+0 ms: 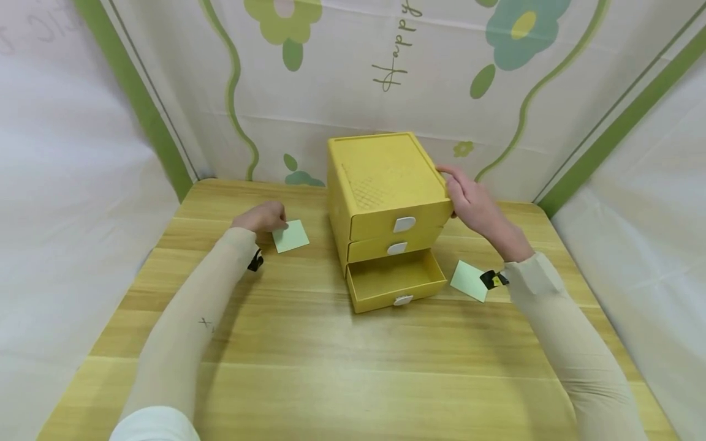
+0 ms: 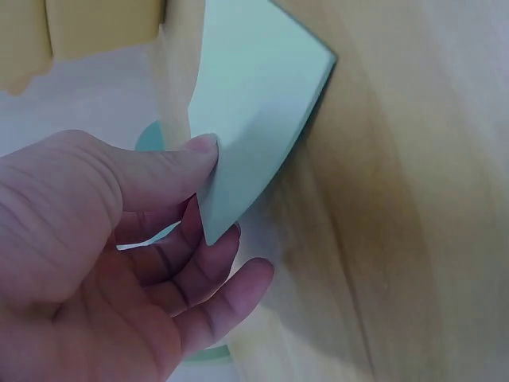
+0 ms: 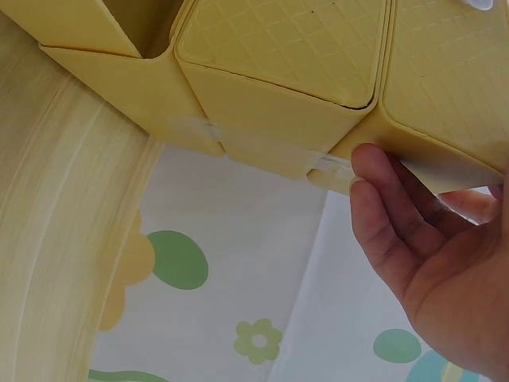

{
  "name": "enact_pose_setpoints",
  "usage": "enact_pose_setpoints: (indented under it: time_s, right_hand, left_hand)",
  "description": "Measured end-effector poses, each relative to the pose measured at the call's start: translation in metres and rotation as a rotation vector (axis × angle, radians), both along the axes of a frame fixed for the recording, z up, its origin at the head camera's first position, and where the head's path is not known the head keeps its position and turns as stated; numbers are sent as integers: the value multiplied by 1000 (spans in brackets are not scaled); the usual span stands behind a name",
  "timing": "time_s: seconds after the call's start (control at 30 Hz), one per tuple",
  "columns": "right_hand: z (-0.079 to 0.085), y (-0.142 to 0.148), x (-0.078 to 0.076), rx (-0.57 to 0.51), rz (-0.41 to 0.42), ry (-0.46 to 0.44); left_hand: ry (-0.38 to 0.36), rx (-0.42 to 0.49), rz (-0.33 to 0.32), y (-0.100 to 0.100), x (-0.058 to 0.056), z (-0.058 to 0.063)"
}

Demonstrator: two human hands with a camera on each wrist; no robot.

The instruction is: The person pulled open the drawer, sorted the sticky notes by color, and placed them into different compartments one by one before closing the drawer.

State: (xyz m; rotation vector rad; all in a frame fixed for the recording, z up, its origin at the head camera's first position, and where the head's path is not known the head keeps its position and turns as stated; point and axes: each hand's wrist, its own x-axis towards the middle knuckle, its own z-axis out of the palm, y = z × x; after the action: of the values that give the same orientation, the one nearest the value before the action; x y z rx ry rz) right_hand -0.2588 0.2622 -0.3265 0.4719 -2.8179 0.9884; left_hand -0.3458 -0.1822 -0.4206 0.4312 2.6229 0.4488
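Observation:
A yellow desktop drawer box [image 1: 386,171] stands on the table, its lowest drawer [image 1: 394,278] pulled out with nothing visible inside. To the left of the box, my left hand [image 1: 261,217] pinches one corner of a pale green square paper note [image 1: 292,237]. Close up in the left wrist view, the thumb lies over the note [image 2: 254,95] and the fingers are behind it; the paper bends slightly. My right hand [image 1: 477,205] rests on the box's upper right side. Its extended fingers touch the yellow side wall [image 3: 262,119] in the right wrist view.
Another pale green note [image 1: 469,280] lies right of the open drawer, below my right wrist. The upper drawers, with white handles [image 1: 404,224], are closed. Behind the wooden table [image 1: 331,380] hangs a white flower-printed cloth [image 1: 353,92], with white cloth at both sides.

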Motion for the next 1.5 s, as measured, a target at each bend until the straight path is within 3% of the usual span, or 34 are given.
enact_pose_setpoints:
  time_s: [0.23, 0.63, 0.87, 1.13, 1.5]
  right_hand:
    - [3, -3, 1, -1, 6, 12]
    - [6, -2, 1, -11, 3, 22]
    - [5, 3, 1, -18, -1, 10]
    - [4, 3, 1, -12, -11, 16]
    - [1, -2, 1, -15, -12, 19]
  left_hand:
    - [-26, 74, 2, -7, 2, 9]
    - [30, 123, -79, -5, 17, 36]
    - [142, 158, -160, 7, 38, 62]
    - [184, 163, -178, 16, 62, 78]
    - [191, 297, -217, 22, 102, 95]
